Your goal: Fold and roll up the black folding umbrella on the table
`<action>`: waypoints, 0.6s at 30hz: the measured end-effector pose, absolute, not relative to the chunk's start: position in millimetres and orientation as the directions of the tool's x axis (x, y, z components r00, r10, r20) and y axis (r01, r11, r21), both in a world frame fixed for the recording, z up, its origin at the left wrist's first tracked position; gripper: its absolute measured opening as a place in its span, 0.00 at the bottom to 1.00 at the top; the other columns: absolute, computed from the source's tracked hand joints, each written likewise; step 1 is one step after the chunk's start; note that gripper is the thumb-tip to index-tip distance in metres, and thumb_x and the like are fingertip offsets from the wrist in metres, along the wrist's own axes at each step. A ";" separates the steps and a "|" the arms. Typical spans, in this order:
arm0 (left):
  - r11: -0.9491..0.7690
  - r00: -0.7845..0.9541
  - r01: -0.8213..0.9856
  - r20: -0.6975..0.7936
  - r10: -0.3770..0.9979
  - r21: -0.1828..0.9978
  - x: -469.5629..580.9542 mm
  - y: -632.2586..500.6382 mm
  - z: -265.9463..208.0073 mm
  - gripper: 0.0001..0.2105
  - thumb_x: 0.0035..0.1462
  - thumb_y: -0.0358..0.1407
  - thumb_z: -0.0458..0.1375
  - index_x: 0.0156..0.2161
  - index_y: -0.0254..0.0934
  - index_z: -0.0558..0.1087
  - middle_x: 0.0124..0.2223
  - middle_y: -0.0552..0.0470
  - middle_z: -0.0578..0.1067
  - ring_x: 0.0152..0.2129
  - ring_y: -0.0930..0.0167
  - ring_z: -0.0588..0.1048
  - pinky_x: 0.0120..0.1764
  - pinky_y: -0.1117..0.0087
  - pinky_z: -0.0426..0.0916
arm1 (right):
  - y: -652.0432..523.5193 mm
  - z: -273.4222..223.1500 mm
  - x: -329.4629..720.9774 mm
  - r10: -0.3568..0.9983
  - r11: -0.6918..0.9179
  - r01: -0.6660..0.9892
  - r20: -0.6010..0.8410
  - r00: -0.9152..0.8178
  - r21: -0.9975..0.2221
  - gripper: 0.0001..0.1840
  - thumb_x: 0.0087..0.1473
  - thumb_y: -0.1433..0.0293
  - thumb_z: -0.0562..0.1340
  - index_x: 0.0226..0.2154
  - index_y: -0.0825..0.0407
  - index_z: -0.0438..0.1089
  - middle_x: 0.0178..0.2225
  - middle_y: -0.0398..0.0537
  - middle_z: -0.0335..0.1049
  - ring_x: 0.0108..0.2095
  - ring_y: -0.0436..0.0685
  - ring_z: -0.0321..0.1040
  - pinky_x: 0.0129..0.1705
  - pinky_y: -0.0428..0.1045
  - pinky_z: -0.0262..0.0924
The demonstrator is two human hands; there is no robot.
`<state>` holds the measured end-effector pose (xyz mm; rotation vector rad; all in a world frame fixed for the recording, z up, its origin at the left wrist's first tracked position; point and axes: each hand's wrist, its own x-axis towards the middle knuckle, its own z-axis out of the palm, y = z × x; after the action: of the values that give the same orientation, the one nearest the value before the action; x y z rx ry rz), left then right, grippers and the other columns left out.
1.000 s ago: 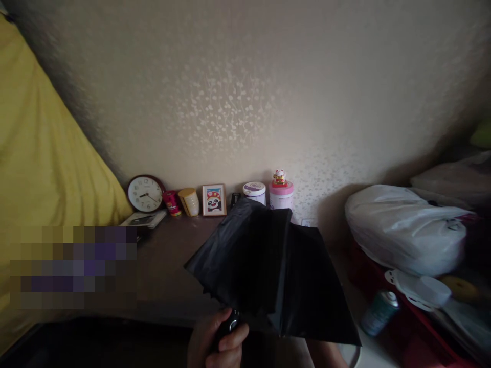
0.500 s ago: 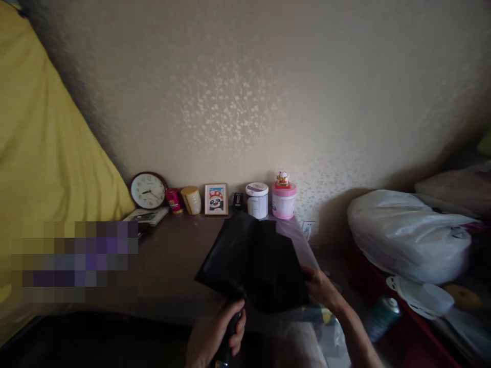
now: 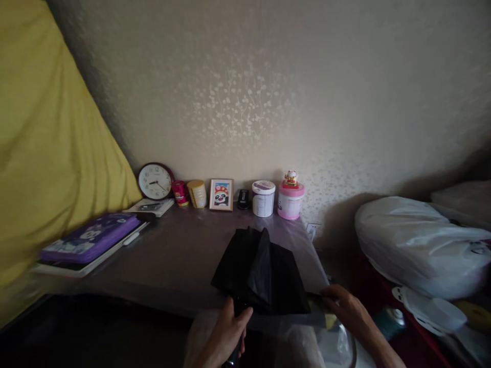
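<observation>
A black folding umbrella [image 3: 240,260] is held in front of me over the near part of the table, its dark cloth loose and gathered into folds. My left hand [image 3: 230,327] is wrapped around its black handle [image 3: 238,306], which points down toward me. To the right of the cloth, my right hand [image 3: 341,301] has its fingers pinched together at a thin dark strip that runs to the umbrella's edge. Whether that strip is a strap or a corner of the cloth is too dark to make out.
Along the wall stand a clock [image 3: 155,181], a panda picture frame [image 3: 221,194], tubs and a lucky cat figure [image 3: 291,179]. A purple case [image 3: 92,237] lies at the left of the table [image 3: 172,255]. At right are a white bag [image 3: 414,245] and a spray can [image 3: 391,323].
My right hand has drawn away to the right from the cloth. The umbrella's cloth sits lower, with a fold standing up in its middle. My left hand keeps its grip; the view has shifted slightly.
</observation>
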<state>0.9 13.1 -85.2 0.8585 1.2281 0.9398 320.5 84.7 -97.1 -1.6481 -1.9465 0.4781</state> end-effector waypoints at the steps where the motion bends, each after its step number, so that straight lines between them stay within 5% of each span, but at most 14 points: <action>1: 0.377 0.072 -0.103 -0.372 0.926 0.920 1.1 12.7 -86.0 0.15 0.50 0.44 0.58 0.41 0.42 0.64 0.12 0.68 0.62 0.06 0.77 0.59 0.15 0.77 0.48 | 85.1 -97.2 322.3 0.979 0.176 0.781 0.188 -0.076 -0.599 0.13 0.46 0.62 0.57 0.32 0.47 0.74 0.34 0.47 0.75 0.35 0.59 0.71 0.39 0.51 0.63; 6: 0.184 -0.081 0.282 -0.168 0.982 0.941 2.5 8.2 -71.8 0.19 0.47 0.41 0.59 0.46 0.40 0.67 0.14 0.62 0.64 0.13 0.69 0.67 0.24 0.72 0.56 | 88.9 -89.4 321.4 0.968 0.127 0.774 0.249 0.041 -0.620 0.16 0.46 0.57 0.56 0.31 0.47 0.74 0.35 0.50 0.75 0.36 0.61 0.72 0.38 0.53 0.65; 10: 0.096 -0.088 0.619 -0.052 0.995 0.780 6.8 5.0 -49.8 0.18 0.47 0.40 0.57 0.45 0.38 0.70 0.18 0.52 0.68 0.25 0.58 0.73 0.31 0.66 0.58 | 89.1 -73.6 308.4 0.953 0.173 0.715 0.299 0.053 -0.678 0.16 0.46 0.57 0.56 0.31 0.48 0.74 0.35 0.49 0.74 0.35 0.60 0.72 0.36 0.51 0.66; 18: 0.019 -0.089 0.517 0.032 0.996 0.856 1.0 3.7 -52.1 0.19 0.46 0.41 0.59 0.45 0.41 0.70 0.19 0.54 0.68 0.25 0.60 0.73 0.33 0.66 0.59 | 106.0 -32.3 275.4 0.946 0.223 0.564 0.316 0.072 -0.795 0.18 0.51 0.56 0.57 0.39 0.49 0.72 0.36 0.49 0.75 0.37 0.59 0.71 0.37 0.51 0.66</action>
<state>1.0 3.7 -52.1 1.5591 1.6737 0.9772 275.4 106.0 -32.3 -1.4517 -1.6033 0.5374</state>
